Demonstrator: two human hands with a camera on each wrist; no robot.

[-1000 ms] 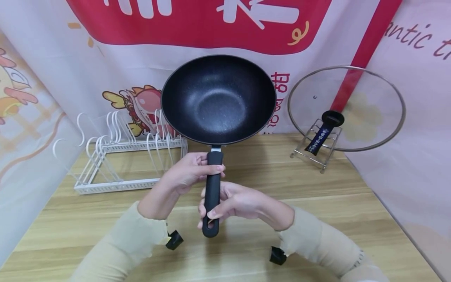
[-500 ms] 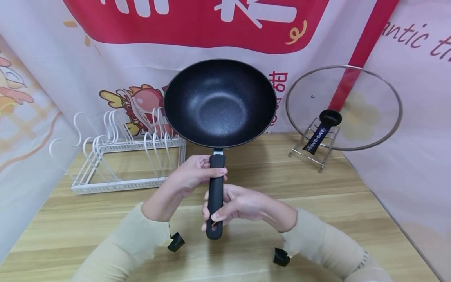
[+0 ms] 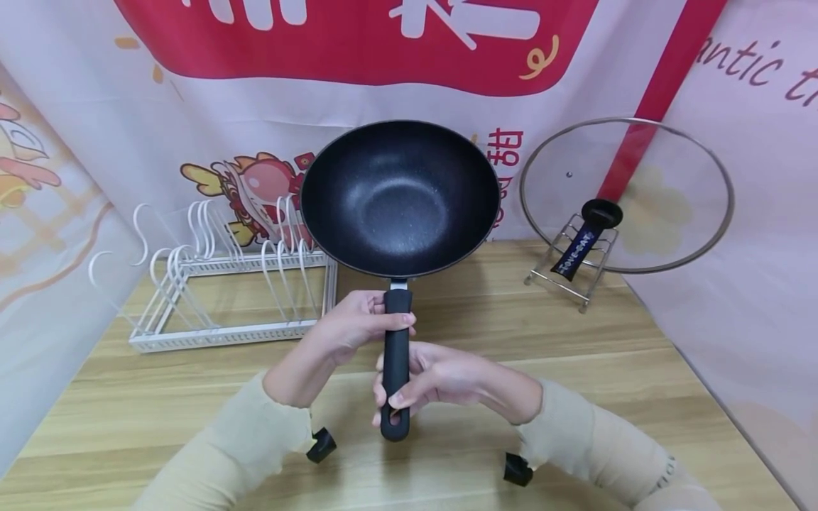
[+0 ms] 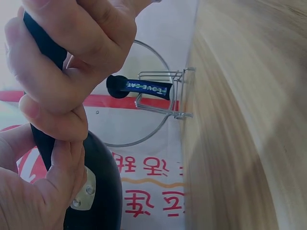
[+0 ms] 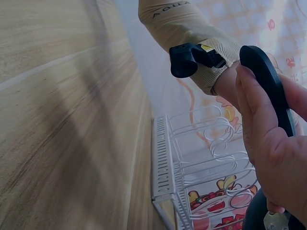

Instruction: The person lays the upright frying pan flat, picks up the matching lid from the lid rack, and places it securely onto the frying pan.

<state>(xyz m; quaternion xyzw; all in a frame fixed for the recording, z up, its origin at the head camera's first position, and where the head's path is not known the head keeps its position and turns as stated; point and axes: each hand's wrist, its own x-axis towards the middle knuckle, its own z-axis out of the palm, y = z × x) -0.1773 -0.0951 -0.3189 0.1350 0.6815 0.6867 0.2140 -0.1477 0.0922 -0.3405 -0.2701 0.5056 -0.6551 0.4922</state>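
A white dish rack [image 3: 217, 336] stands on the wooden table [image 3: 543, 333], to the left of the left hand. The left hand [image 3: 358, 323] grips the top of the black wok's handle [image 3: 397, 358]. The black wok [image 3: 401, 202] is up in the air, just past both hands, a bit lower than half a second ago. The right hand [image 3: 441, 376] holds the handle's bottom end. Well right of that hand, a glass lid [image 3: 664, 206] leans on a wire stand [image 3: 598, 273].

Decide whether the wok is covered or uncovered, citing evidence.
Uncovered: the head view shows inside the wok, and the glass lid sits apart on the wire stand.
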